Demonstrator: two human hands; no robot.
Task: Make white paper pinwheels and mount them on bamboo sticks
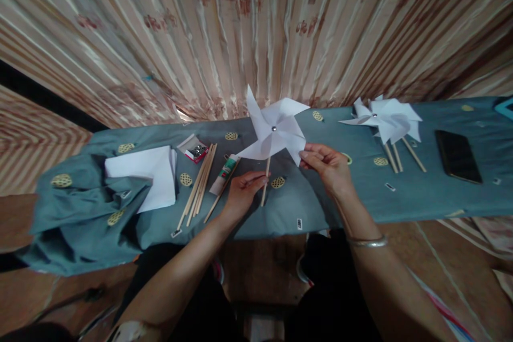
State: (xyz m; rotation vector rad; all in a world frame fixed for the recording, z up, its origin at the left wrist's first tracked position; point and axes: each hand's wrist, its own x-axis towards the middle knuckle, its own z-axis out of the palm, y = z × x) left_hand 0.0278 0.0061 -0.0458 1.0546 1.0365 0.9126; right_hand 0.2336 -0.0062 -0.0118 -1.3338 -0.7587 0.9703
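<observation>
A white paper pinwheel [282, 131] with a silver pin at its centre stands raised over the cloth-covered table, in the middle of the head view. My left hand [242, 192] is closed on its wooden stick [264, 187], a little below the paper blades. With thumb and fingers, my right hand [326, 165] pinches the tip of the lower right blade. Left of my left hand lie a glue stick [224, 173] with a green label, several loose wooden sticks [200, 184] and a small open packet of metal pins [195, 148].
A stack of white paper [160, 181] lies at the left, partly under a fold of the green cloth [88, 208]. Several pinwheels [393, 117] on sticks rest together at the right, beside a dark phone [458, 156]. A patterned curtain [248, 37] hangs behind the table.
</observation>
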